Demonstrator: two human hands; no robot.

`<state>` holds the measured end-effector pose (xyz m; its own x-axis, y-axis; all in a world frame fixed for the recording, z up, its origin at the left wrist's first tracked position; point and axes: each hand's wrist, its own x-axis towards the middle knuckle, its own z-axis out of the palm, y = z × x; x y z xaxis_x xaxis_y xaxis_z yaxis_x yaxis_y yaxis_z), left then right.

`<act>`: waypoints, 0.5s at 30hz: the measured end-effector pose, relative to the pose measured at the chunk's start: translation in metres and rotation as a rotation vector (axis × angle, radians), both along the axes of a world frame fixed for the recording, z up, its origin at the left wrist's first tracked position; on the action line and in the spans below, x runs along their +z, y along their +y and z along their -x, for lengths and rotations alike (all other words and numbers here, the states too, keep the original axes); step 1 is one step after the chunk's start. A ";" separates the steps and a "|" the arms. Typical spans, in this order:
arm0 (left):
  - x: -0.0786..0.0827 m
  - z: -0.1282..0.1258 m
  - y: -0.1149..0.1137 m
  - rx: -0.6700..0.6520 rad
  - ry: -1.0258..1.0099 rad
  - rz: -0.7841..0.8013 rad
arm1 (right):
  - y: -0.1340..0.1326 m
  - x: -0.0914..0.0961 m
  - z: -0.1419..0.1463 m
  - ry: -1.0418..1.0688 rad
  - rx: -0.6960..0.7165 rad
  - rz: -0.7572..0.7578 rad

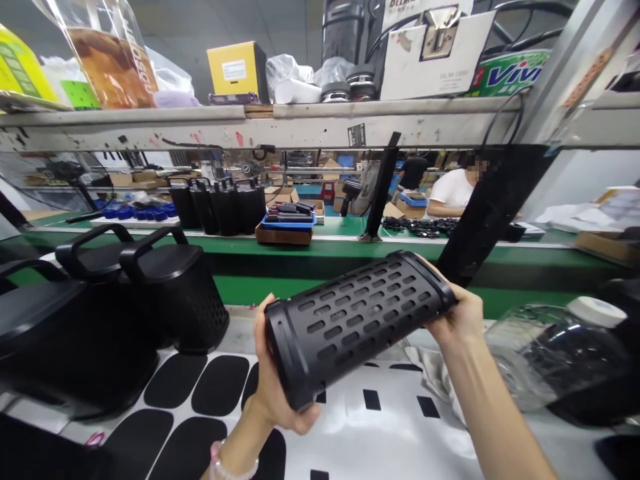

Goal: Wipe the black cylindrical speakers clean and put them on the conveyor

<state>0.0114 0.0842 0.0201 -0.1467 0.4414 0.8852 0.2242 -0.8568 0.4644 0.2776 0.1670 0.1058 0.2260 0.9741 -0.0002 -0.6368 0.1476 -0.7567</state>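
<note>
A black speaker housing (363, 313) with rows of slotted holes is held up, tilted, above the bench. My left hand (275, 380) is closed around its near left end, thumb underneath. At the other end, my right hand (457, 310) grips the raised right side; some of its fingers are hidden behind the housing. Under it lies a white sheet (380, 433) with black rounded pads (175, 380) and small black rectangles. Black housings with handles (175, 287) stand on the left, apart from my hands.
A clear plastic jar (545, 353) with a white lid stands at the right beside a crumpled cloth (435, 373). Behind the bench runs a green conveyor (230, 267) bearing more black housings (240, 207) and a tray of parts (290, 217). A person (453, 190) sits beyond it. A shelf (300, 127) crosses above.
</note>
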 end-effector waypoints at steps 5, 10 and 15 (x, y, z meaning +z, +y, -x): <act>0.002 0.003 0.003 0.007 0.108 -0.044 | -0.012 0.006 0.000 -0.028 -0.118 -0.161; 0.012 -0.007 -0.010 -0.113 0.073 0.227 | -0.026 0.016 -0.006 0.006 -0.186 -0.320; 0.015 -0.036 -0.055 -0.129 -0.223 0.550 | -0.026 0.009 -0.020 -0.029 -0.235 -0.386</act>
<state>0.0470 0.0293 0.0356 -0.2174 0.8522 0.4760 -0.0194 -0.4913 0.8708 0.2972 0.1411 0.1147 0.4354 0.8238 0.3629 -0.5314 0.5606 -0.6351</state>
